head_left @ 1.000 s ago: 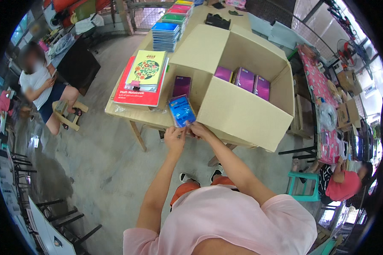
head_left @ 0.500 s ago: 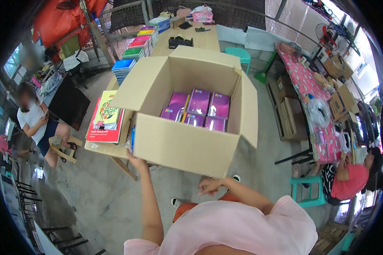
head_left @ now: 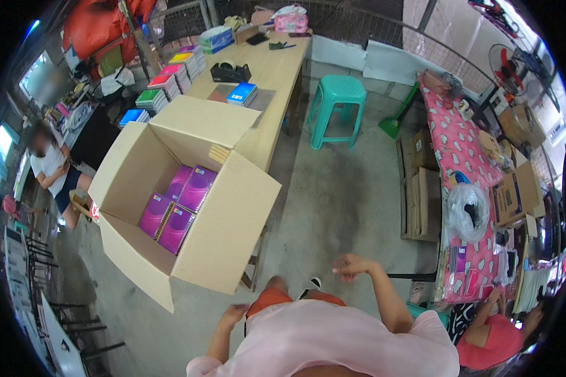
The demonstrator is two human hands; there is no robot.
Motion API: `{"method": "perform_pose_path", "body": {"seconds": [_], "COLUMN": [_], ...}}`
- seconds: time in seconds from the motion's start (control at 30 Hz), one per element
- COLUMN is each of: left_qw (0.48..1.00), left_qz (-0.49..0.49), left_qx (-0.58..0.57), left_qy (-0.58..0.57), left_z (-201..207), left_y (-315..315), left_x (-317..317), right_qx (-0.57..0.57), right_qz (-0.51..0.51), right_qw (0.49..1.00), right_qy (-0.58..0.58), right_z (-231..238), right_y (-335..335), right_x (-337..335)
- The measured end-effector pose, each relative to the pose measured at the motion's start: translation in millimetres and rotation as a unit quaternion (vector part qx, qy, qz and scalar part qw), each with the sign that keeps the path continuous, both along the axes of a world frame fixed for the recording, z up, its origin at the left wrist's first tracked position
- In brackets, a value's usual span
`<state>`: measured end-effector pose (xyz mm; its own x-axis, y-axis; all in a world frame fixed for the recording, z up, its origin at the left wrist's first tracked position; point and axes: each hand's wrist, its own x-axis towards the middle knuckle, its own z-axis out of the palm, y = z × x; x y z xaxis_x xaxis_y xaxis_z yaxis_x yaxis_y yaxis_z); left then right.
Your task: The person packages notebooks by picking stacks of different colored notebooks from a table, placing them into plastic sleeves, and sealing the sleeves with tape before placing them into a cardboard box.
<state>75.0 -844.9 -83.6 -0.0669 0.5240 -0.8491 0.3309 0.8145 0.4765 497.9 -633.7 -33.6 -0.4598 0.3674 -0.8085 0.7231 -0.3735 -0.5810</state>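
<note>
A large open cardboard box (head_left: 226, 217) rests at the near end of the wooden table, its flaps spread outward. Several purple spiral notebooks (head_left: 176, 229) lie inside it. My left hand (head_left: 234, 314) hangs below the box beside my orange shorts, apart from the box, with its fingers loosely stretched and nothing visible in them. Off to the right of the box, over the floor, my right hand (head_left: 352, 266) is held with loosely bent fingers apart, holding nothing.
On the wooden table (head_left: 277, 69) are stacks of coloured notebooks (head_left: 163, 83), a blue stack (head_left: 242, 94) and a tape dispenser (head_left: 230, 72). A green stool (head_left: 338, 100) stands right of it. Farther right, a person in red (head_left: 493, 339) sits by a pink-covered table (head_left: 446, 144); another person (head_left: 50, 166) sits left.
My left hand has come away from the box's lower left corner. The view has swung right, so the box appears farther left, and the blue stack behind it shows.
</note>
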Motion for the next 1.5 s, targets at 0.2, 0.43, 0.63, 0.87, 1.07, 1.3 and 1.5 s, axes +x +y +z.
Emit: {"method": "perform_pose_path", "body": {"seconds": [0.2,0.43,0.63,0.87,1.07,1.3,1.5], "left_qw": [0.899,0.883,0.9,0.858,0.737,0.751,0.739], "left_qz": [-0.116,-0.043,0.044,0.302,0.503,0.514,0.563], "left_qx": [0.421,0.467,0.413,0.38,0.421,0.305,0.256], "left_qy": [0.015,0.011,0.133,0.166,0.164,0.279,0.268], "left_z": [62,111,95,103,47,-9,-23], "left_y": [200,389,499,580,700,777,776], "left_x": [162,197,160,103,38,-17,-11], "right_qx": [0.23,0.28,0.276,0.415,0.331,0.158,-0.017], "right_qz": [0.164,0.129,0.141,0.016,0.007,0.161,0.18], "right_qw": [0.957,0.939,0.948,0.876,0.906,0.965,0.979], "right_qy": [0.069,0.154,0.069,0.247,0.263,0.131,0.091], "right_z": [30,31,41,31,-20,-60,-42], "right_y": [133,284,445,611,780,826,824], "right_x": [-43,-49,-51,-158,-294,-412,-415]}}
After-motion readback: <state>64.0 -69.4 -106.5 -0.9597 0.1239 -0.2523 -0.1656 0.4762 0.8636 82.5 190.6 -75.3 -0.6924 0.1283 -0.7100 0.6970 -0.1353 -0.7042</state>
